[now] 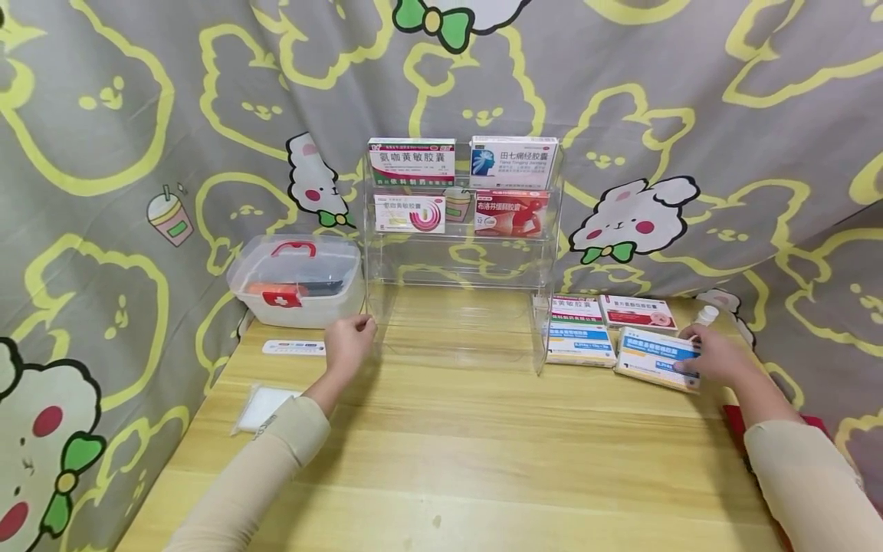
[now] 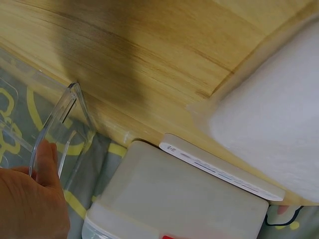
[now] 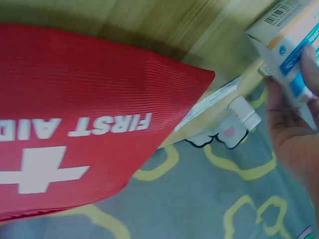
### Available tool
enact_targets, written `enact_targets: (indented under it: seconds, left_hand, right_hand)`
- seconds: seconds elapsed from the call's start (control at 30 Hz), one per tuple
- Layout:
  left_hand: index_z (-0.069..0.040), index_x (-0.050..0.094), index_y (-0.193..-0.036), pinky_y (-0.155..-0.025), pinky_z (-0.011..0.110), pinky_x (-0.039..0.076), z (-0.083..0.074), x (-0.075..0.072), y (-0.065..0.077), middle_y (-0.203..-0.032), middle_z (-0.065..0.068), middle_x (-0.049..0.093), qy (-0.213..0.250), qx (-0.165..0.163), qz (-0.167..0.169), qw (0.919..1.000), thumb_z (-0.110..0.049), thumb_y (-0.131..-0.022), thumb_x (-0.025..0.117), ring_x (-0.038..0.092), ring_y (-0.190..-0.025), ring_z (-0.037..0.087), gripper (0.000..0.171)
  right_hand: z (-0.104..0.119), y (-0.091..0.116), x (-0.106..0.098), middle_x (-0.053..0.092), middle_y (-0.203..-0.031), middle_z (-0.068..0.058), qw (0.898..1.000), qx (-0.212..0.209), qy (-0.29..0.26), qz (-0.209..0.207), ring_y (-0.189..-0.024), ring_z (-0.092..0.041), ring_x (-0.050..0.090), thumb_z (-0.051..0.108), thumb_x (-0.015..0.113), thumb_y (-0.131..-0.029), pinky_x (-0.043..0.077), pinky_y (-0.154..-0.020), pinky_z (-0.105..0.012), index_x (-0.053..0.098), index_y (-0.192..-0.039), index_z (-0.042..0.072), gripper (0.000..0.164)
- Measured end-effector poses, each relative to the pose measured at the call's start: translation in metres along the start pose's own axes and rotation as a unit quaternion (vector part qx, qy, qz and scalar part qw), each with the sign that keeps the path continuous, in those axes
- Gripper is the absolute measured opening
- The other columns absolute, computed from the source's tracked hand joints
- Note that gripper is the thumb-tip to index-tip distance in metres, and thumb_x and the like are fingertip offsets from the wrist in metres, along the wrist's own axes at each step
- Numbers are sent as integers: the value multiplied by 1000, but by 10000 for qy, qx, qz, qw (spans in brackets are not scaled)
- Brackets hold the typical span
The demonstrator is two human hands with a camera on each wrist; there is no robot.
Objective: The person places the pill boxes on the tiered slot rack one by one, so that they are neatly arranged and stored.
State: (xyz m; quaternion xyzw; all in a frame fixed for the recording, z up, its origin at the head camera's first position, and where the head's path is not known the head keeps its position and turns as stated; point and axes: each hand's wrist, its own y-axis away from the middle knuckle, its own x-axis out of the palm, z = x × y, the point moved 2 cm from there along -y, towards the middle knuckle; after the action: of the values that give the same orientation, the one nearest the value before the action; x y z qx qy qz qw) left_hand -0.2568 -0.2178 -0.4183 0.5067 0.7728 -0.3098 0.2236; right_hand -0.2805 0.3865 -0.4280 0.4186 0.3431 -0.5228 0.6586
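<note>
My left hand [image 1: 349, 346] pinches the left side edge of a clear acrylic display rack [image 1: 461, 288]; in the left wrist view, fingers show around the rack's side panel [image 2: 41, 137]. At the right of the table, my right hand [image 1: 720, 356] grips a white-and-blue medicine box [image 1: 651, 356] by its right end, tilted. Beside that box lie a similar blue-and-white box [image 1: 579, 345], a green-and-red banded box [image 1: 578, 309] and a red-and-white box [image 1: 638, 313]. The rack's two upper tiers hold medicine boxes, among them a red one [image 1: 510, 213].
A clear first-aid bin [image 1: 317, 303] stands left of the rack, with a white thermometer pack [image 1: 293, 348] before it. A white packet [image 1: 265, 406] lies nearer. At right are a small white bottle [image 3: 244, 112] and a red first-aid pouch [image 3: 99, 74].
</note>
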Motion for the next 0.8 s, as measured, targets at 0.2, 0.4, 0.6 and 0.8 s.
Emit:
enact_targets:
  seconds: [0.2, 0.4, 0.6, 0.8]
  left_hand:
    - [-5, 74, -98, -78, 40, 54, 0, 1, 1, -94, 14, 72, -16, -10, 9, 10000, -15, -86, 59, 68, -85, 29, 22]
    - [-4, 74, -99, -79, 40, 54, 2, 1, 1, -96, 14, 71, 52, -50, 42, 10000, -16, -86, 59, 68, -87, 29, 23]
    - [-5, 73, -99, -79, 41, 54, 4, -2, 0, -96, 14, 71, 59, -84, 59, 9999, -16, -87, 58, 68, -88, 29, 23]
    - [-4, 73, -100, -78, 41, 54, 2, -1, 1, -96, 15, 71, 3, 0, 81, 10000, -15, -87, 58, 68, -88, 29, 23]
  right_hand:
    - [-1, 20, -21, 57, -107, -16, 9905, 246, -817, -1082, -95, -28, 50, 44, 69, -82, 41, -69, -32, 56, -119, 3, 56]
    - [13, 36, -48, 50, -86, 31, 9679, 603, -1643, -1803, -82, 3, 44, 52, 65, -81, 41, -62, -15, 58, -124, 12, 59]
    - [41, 42, -64, 54, -89, 28, 9429, 707, -2464, -2128, -83, 3, 49, 48, 66, -80, 44, -62, -10, 57, -128, 18, 57]
    - [84, 47, -89, 60, -84, 28, 9173, 404, -3170, -2376, -75, 9, 57, 38, 72, -78, 47, -60, -8, 60, -126, 19, 53]
